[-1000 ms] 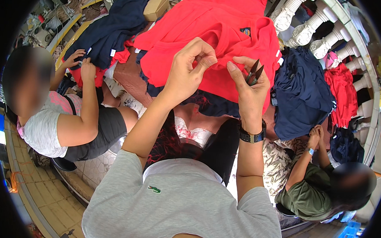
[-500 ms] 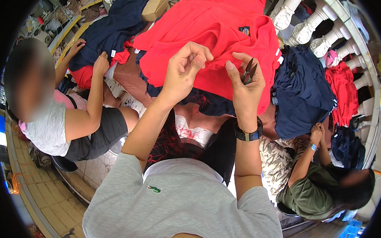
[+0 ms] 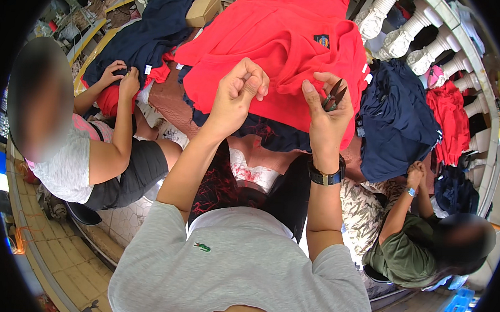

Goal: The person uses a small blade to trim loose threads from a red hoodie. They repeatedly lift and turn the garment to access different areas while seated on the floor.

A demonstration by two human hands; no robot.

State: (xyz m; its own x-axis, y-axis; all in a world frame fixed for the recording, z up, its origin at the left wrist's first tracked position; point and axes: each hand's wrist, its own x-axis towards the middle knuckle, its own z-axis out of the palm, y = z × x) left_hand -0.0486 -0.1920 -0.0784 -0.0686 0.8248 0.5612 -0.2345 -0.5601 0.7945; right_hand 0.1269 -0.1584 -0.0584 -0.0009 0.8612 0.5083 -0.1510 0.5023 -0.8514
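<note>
Compared with half a second ago, the left hand is drawn a little further toward the left of the frame, so the gap between the two hands is wider now. Its fingers are more curled than before, with the thumb bent against them. If a thin thread is pinched there, I cannot tell. The right hand is almost in the same place: its thumb and index finger stand apart, while the dark snips are kept in the grip of this hand, blades pointing up. For the work in hand, I judge that the left hand is free from the fabric at this moment, and the snips stay ready but idle

The red garment lies in the upper middle of the frame, spread above a navy garment on the tabletop. Both hands are over its near part; whether the right fingertips touch it, I cannot tell
</note>
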